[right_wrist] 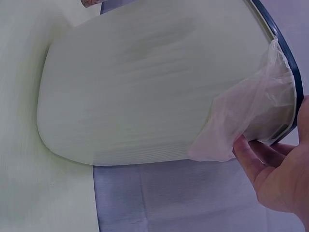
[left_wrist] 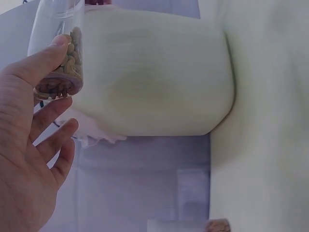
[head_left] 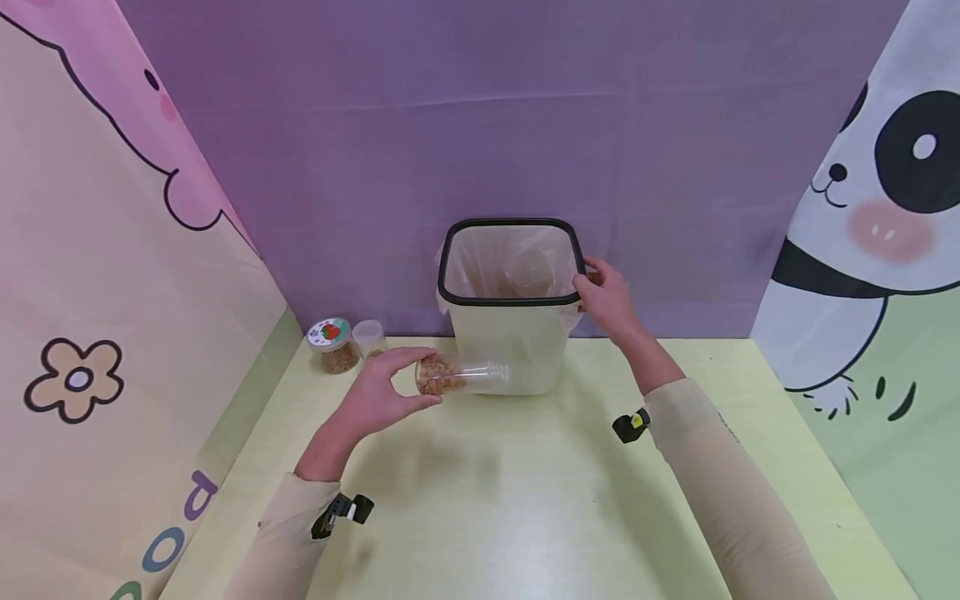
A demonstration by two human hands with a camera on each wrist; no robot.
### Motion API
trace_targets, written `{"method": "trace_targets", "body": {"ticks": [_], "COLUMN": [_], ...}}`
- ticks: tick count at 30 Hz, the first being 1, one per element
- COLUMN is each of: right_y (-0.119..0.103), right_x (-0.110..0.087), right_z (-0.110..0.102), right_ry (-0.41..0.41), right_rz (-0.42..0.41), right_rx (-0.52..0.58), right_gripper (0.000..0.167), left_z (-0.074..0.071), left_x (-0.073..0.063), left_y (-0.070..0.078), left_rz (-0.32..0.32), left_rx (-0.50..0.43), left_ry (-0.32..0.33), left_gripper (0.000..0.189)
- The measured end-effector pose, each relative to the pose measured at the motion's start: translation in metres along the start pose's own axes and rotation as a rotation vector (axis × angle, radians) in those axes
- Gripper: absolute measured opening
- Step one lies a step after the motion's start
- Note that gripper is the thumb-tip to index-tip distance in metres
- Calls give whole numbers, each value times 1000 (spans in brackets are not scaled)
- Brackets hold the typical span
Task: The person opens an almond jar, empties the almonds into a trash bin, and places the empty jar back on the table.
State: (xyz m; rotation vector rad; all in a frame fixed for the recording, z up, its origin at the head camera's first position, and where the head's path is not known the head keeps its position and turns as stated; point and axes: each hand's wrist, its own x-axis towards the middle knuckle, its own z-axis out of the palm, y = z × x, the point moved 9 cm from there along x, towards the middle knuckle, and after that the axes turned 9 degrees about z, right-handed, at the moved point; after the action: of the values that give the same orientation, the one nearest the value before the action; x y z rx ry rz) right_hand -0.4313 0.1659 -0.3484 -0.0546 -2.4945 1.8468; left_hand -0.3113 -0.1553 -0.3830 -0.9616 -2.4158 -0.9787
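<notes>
My left hand (head_left: 378, 398) holds a clear plastic jar (head_left: 468, 375) by its base, between thumb and fingers. The jar lies tipped on its side in the air, its mouth towards the right. Brown nut-like pieces (left_wrist: 71, 60) are gathered at its base end. Behind it stands a whitish trash bin (head_left: 513, 337) with a black rim (head_left: 510, 302) and a thin plastic liner (head_left: 480, 254). At the bin's right side, my right hand (head_left: 609, 304) grips the rim, thumb on the near side. Bits of liner (right_wrist: 227, 128) hang outside near those fingers.
Left of the bin, a jar with a printed lid (head_left: 329, 335) and brown contents stands by a smaller clear container (head_left: 369, 336), partly hidden by my left hand. A purple backdrop (head_left: 420, 150) rises behind the pale table (head_left: 540, 500). Printed panels flank both sides.
</notes>
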Motion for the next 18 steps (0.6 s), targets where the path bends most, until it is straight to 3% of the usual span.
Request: {"method": "trace_targets", "body": {"ticks": [6,18], "right_y": [-1,0], "right_x": [-2,-1], "right_z": [0,0], "right_ry": [1,23], "right_rz": [7,8], "right_rx": [8,0], "right_gripper": [53,53], "left_z": [-17,-46], "left_x": [9,29], "left_y": [-2,-5], "left_rz": [-17,42], "left_rx": [6,34], "left_ry": [13,88], "left_gripper": [64,64]}}
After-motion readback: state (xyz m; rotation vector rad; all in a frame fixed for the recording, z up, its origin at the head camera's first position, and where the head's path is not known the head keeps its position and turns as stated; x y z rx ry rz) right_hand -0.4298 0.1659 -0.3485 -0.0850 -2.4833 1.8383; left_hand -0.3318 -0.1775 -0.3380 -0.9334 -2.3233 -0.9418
